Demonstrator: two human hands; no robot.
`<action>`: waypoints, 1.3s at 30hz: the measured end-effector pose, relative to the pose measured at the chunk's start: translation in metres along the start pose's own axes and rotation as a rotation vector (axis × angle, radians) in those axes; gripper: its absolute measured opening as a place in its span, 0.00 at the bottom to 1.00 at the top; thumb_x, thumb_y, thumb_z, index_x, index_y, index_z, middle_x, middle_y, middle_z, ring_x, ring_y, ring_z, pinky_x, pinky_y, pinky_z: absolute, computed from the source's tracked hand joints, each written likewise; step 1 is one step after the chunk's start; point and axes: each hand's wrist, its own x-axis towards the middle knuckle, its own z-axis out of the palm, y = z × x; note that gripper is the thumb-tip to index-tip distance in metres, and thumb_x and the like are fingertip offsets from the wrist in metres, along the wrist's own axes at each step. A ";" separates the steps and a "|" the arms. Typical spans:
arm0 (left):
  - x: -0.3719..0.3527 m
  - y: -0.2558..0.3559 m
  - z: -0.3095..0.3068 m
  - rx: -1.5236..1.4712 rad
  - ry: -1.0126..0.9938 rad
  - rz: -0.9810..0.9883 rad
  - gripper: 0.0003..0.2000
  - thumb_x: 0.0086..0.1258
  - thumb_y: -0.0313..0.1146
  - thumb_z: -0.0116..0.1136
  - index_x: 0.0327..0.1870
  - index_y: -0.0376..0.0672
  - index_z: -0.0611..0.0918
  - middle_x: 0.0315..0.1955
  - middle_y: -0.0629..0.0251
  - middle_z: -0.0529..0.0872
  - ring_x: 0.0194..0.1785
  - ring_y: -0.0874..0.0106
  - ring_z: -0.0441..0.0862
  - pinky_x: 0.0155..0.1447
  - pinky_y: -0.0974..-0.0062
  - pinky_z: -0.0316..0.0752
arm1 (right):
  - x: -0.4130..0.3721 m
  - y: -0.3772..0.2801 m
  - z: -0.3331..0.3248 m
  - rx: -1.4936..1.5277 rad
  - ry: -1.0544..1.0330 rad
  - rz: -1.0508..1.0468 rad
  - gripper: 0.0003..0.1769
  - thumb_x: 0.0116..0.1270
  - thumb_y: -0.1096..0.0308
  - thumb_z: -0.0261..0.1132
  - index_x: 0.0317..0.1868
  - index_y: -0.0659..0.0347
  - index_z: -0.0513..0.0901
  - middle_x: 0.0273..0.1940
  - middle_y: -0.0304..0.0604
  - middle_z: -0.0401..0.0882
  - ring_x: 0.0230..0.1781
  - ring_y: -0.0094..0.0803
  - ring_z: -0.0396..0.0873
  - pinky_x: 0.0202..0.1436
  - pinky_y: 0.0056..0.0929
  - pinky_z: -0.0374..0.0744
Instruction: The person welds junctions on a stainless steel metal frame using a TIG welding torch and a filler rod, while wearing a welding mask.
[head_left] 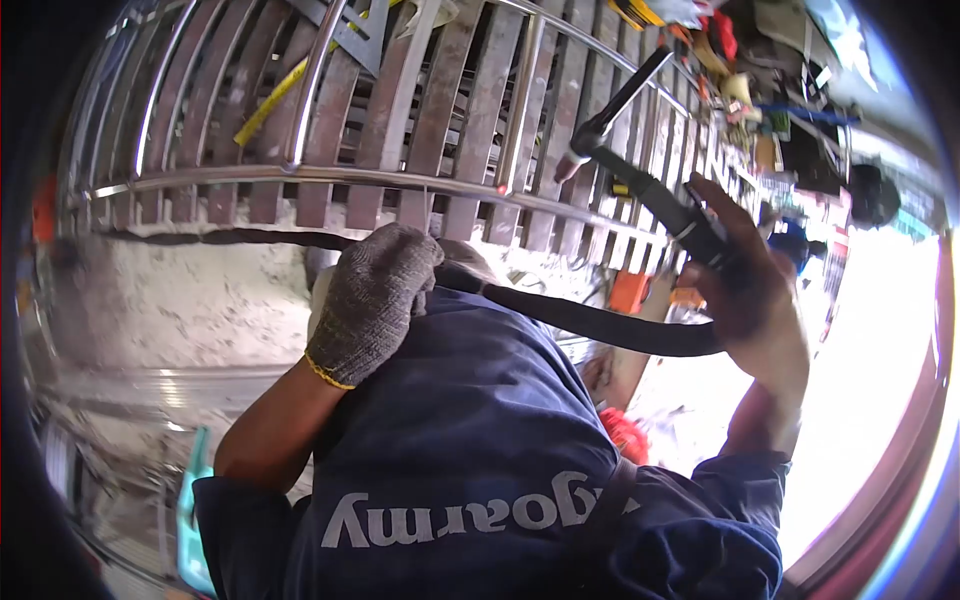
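My right hand (745, 290), bare and blurred by motion, is wrapped round the black handle of a TIG welding torch (650, 195), raised at the right. The torch head and its long back cap point up and left, over the metal bars. From the handle a black sleeved cable (600, 325) runs left across my body and passes at my left hand (380, 300). That hand wears a grey knitted glove with a yellow cuff and is closed in front of my chest. A thin line, possibly a rod, shows just above the fist. The glove hides what the fingers hold.
A barred metal frame (330, 176) with shiny tubes spans the far side. On it lie a square (355, 38) and a yellow tape measure (272, 102). Mixed clutter fills the upper right. A turquoise plastic piece (190, 530) stands at lower left, an orange object (628, 292) near the frame.
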 end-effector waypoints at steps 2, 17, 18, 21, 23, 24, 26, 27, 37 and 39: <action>0.011 -0.009 0.036 -0.059 0.078 -0.114 0.11 0.86 0.36 0.60 0.45 0.38 0.87 0.26 0.70 0.82 0.28 0.80 0.79 0.36 0.76 0.76 | 0.038 0.018 0.007 -0.035 -0.049 -0.046 0.42 0.71 0.79 0.71 0.85 0.51 0.73 0.44 0.46 0.91 0.39 0.28 0.87 0.50 0.32 0.85; 0.058 -0.045 0.195 0.152 0.533 -0.041 0.06 0.83 0.23 0.56 0.45 0.34 0.85 0.38 0.56 0.87 0.32 0.66 0.86 0.36 0.67 0.79 | 0.209 0.095 0.041 -0.092 -0.243 -0.810 0.37 0.70 0.84 0.70 0.80 0.65 0.75 0.62 0.60 0.90 0.50 0.36 0.94 0.51 0.31 0.88; 0.061 -0.045 0.200 0.126 0.559 -0.060 0.06 0.83 0.24 0.56 0.45 0.33 0.85 0.38 0.56 0.87 0.32 0.65 0.86 0.36 0.66 0.80 | 0.213 0.099 0.041 -0.089 -0.257 -0.810 0.36 0.72 0.84 0.69 0.80 0.67 0.74 0.66 0.59 0.87 0.56 0.38 0.92 0.57 0.33 0.86; 0.068 -0.034 0.203 0.127 0.560 -0.167 0.04 0.80 0.22 0.59 0.47 0.33 0.86 0.40 0.55 0.88 0.34 0.64 0.87 0.36 0.64 0.81 | 0.230 0.108 0.046 -0.096 -0.247 -0.880 0.34 0.75 0.81 0.67 0.81 0.73 0.72 0.72 0.58 0.83 0.67 0.42 0.86 0.70 0.37 0.81; 0.073 -0.026 0.208 0.064 0.600 -0.251 0.05 0.79 0.22 0.60 0.48 0.34 0.86 0.40 0.54 0.88 0.34 0.63 0.87 0.37 0.64 0.81 | 0.244 0.109 0.052 -0.100 -0.223 -0.964 0.35 0.74 0.81 0.68 0.80 0.75 0.72 0.71 0.62 0.84 0.65 0.44 0.88 0.68 0.36 0.84; 0.073 -0.026 0.214 0.069 0.625 -0.257 0.05 0.79 0.22 0.60 0.48 0.34 0.86 0.41 0.54 0.88 0.34 0.63 0.87 0.38 0.64 0.81 | 0.251 0.110 0.053 -0.094 -0.243 -0.979 0.36 0.72 0.81 0.69 0.79 0.77 0.72 0.70 0.65 0.84 0.64 0.46 0.90 0.65 0.36 0.86; 0.073 -0.032 0.227 0.118 0.682 -0.232 0.05 0.79 0.23 0.60 0.49 0.35 0.87 0.42 0.54 0.89 0.34 0.63 0.87 0.39 0.63 0.81 | 0.254 0.114 0.056 -0.031 -0.307 -0.910 0.35 0.73 0.79 0.70 0.79 0.77 0.73 0.70 0.66 0.84 0.66 0.47 0.89 0.67 0.37 0.85; 0.073 -0.033 0.231 0.125 0.686 -0.219 0.06 0.79 0.23 0.61 0.50 0.35 0.87 0.42 0.54 0.89 0.34 0.63 0.87 0.39 0.63 0.81 | 0.254 0.116 0.059 -0.015 -0.331 -0.892 0.34 0.74 0.78 0.70 0.78 0.78 0.73 0.71 0.66 0.84 0.67 0.48 0.88 0.68 0.37 0.85; 0.072 -0.034 0.231 0.066 0.598 -0.191 0.13 0.73 0.22 0.65 0.58 0.37 0.86 0.50 0.52 0.89 0.43 0.57 0.88 0.47 0.60 0.85 | 0.256 0.110 0.069 -0.050 -0.493 -0.988 0.36 0.73 0.76 0.72 0.79 0.72 0.75 0.69 0.64 0.86 0.63 0.49 0.91 0.61 0.36 0.88; 0.072 -0.038 0.229 0.189 0.598 -0.109 0.14 0.73 0.22 0.65 0.58 0.37 0.86 0.51 0.51 0.89 0.46 0.54 0.89 0.50 0.57 0.85 | 0.249 0.106 0.062 -0.126 -0.558 -0.918 0.35 0.74 0.75 0.71 0.79 0.74 0.73 0.71 0.65 0.83 0.69 0.50 0.87 0.69 0.38 0.83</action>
